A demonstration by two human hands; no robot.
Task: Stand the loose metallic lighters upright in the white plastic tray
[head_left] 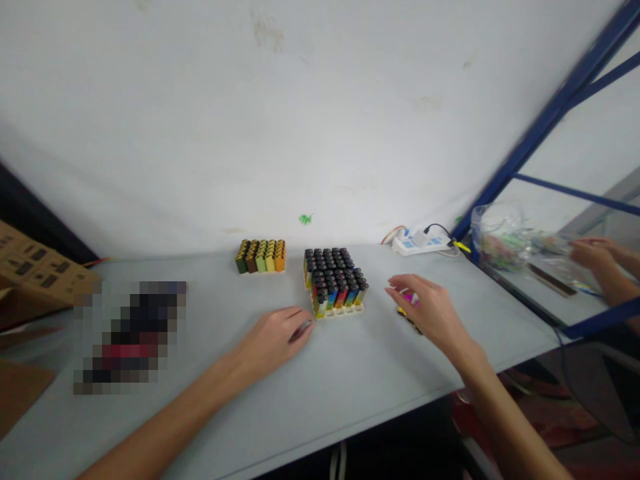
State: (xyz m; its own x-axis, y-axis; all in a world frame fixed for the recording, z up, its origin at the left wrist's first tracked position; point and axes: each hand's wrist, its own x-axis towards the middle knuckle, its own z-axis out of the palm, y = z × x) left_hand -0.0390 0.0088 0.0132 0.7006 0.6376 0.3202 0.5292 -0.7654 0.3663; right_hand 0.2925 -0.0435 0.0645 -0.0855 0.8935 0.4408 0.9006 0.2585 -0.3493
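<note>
My left hand (283,337) rests low over the grey table, just in front of a tray of lighters. Its fingers curl in towards the thumb, and whatever may be between them is hidden. The lighters (334,273) stand upright in tight rows, with black tops and multicoloured bodies, in pale trays (345,312). To their right hovers my right hand (425,303), thumb and forefinger apart. Beneath it a small pink, yellow and black object (410,313) is partly covered, its kind unclear. Further left stands another block of lighters (261,257) in green, brown, yellow and orange.
A white power strip (420,241) with a plugged-in adapter lies by the wall. Cardboard boxes (45,267) stand at the left, near a pixelated patch. Beyond the blue frame (530,140) at right are plastic bags (505,233) and another person's hands (597,257).
</note>
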